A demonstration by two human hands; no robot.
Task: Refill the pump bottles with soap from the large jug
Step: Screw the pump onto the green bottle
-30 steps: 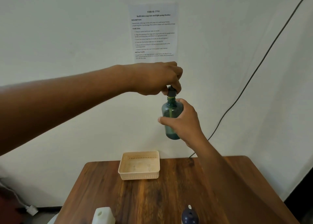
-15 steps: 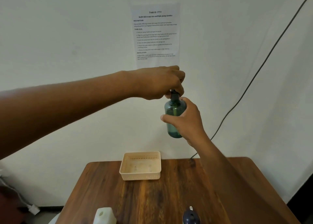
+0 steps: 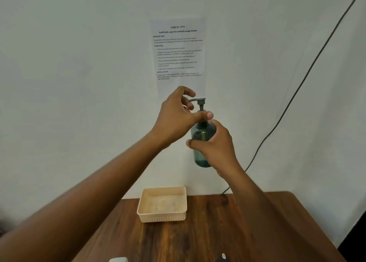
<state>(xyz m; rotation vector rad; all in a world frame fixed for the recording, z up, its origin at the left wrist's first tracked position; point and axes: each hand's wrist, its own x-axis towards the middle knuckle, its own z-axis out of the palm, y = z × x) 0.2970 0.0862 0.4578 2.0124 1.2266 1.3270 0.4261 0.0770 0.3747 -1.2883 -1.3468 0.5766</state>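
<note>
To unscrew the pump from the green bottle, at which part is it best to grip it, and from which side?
Probably at the collar, the short round ring where the pump meets the green bottle, pinched from the left. It is round and turns evenly; the spout above juts sideways and gives poor purchase. The left hand already pinches there, while the right hand holds the upright body.

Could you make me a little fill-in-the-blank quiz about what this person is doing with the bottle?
1. The right hand holds the ____ pump bottle up in the air.
2. The left hand pinches the collar just below the pump ____.
3. The beige basket sits on the wooden ____.
4. A printed sheet hangs on the ____.

Missing words: green; head; table; wall
</note>
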